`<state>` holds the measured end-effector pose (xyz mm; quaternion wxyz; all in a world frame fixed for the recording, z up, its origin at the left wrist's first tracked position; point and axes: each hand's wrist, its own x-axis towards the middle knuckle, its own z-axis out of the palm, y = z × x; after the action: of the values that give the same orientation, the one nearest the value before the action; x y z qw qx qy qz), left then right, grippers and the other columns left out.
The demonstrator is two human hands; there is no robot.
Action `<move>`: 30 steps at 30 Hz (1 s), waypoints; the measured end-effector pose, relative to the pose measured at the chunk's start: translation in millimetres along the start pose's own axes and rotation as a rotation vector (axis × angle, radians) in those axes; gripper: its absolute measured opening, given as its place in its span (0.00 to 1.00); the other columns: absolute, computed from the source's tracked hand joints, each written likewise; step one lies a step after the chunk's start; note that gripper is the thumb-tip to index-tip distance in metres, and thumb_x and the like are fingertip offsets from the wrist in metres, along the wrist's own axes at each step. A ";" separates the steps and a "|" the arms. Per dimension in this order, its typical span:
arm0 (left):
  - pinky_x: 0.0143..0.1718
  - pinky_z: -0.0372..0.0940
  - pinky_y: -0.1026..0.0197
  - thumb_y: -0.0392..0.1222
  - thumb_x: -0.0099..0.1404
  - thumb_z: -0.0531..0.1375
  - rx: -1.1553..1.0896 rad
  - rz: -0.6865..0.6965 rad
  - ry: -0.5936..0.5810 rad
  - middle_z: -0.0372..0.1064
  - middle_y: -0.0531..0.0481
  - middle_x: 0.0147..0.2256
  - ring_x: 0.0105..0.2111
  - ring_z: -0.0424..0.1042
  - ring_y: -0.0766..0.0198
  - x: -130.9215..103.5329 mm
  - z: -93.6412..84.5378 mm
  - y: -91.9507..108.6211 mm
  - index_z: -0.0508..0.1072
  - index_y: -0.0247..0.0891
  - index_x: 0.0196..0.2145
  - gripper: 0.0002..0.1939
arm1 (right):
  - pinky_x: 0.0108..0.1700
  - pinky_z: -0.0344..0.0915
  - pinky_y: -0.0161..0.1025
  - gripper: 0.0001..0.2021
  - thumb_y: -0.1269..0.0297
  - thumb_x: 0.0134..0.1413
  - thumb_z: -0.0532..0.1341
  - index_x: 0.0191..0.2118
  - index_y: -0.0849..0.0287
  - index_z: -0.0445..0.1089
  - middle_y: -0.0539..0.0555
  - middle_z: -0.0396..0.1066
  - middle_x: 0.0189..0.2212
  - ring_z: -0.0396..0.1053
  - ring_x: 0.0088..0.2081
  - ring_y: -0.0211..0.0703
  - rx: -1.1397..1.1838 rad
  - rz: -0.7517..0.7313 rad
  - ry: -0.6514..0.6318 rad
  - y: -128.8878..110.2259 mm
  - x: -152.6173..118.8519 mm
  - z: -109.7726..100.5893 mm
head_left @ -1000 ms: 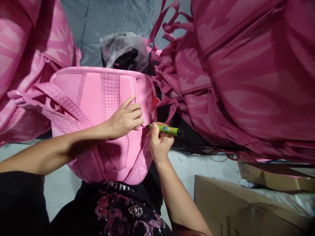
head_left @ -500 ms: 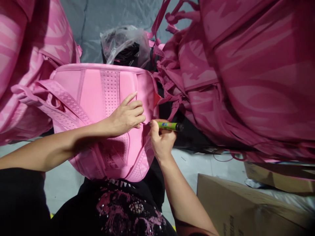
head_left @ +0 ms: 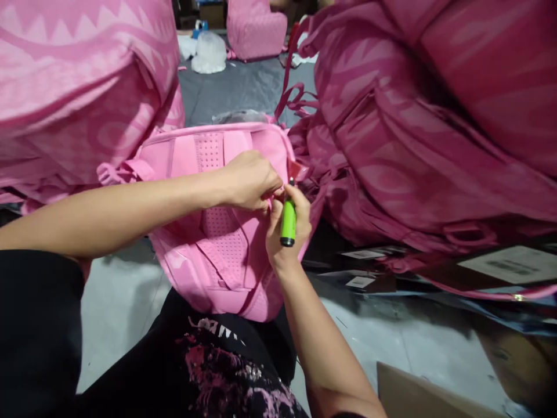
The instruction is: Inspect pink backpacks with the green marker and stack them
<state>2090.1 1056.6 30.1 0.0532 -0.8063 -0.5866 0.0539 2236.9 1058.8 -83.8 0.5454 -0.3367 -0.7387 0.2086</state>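
At 10 o'clock in my view, a large pink camouflage-patterned bag (head_left: 82, 104) fills the upper left. Below it, from 9 o'clock, the left arm reaches across the pink backpack (head_left: 185, 154), which sits just left of centre, tilted against the person's front with its dotted back panel showing. The left hand (head_left: 255, 180) is curled tight on the backpack's right side; its fingertips are tucked out of sight, so I can't tell which bit they pinch.

Right of it, touching those fingertips, the right hand (head_left: 289, 223) is closed around a green marker (head_left: 288, 220). Half a second ago the marker lay sideways, tip at 9 o'clock, against the spot the left hand held. Now its tip points to 12 and its black end to 6, toward me. I judge the tip is off the bag and the fingers are doing the work there.

A red tag (head_left: 296, 169) hangs just beyond the tip. At 2 o'clock, darker pink bags (head_left: 418, 151) crowd in; at 5, a cardboard box (head_left: 413, 395) shows. My view has also lifted, bringing in another pink bag (head_left: 256, 35) near 12.
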 end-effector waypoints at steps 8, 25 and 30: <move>0.25 0.56 0.63 0.46 0.61 0.59 -0.355 -0.340 -0.003 0.76 0.47 0.25 0.24 0.70 0.62 -76.9 -12.1 44.7 0.80 0.37 0.31 0.12 | 0.37 0.69 0.41 0.09 0.63 0.62 0.57 0.46 0.54 0.70 0.53 0.77 0.34 0.74 0.31 0.42 0.104 -0.469 -0.126 -17.7 9.0 -17.9; 0.55 0.59 0.49 0.53 0.51 0.71 -0.085 -0.222 -0.093 0.57 0.33 0.62 0.56 0.62 0.46 -33.1 71.1 -28.2 0.43 0.34 0.70 0.59 | 0.45 0.70 0.50 0.17 0.73 0.56 0.60 0.51 0.56 0.67 0.57 0.77 0.39 0.76 0.42 0.48 0.077 -0.480 -0.451 -3.3 -53.8 -12.4; 0.63 0.45 0.38 0.57 0.47 0.72 0.014 -0.190 -0.013 0.38 0.32 0.69 0.67 0.44 0.40 -46.2 70.5 -16.6 0.28 0.36 0.70 0.70 | 0.42 0.73 0.44 0.18 0.72 0.57 0.62 0.53 0.55 0.65 0.55 0.78 0.37 0.77 0.39 0.45 0.105 -0.334 -0.435 12.1 -38.7 -8.1</move>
<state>2049.9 1019.3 -35.9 0.0598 -0.7461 -0.6606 0.0577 2254.7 1038.5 -115.1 0.4176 -0.1289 -0.8718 0.2212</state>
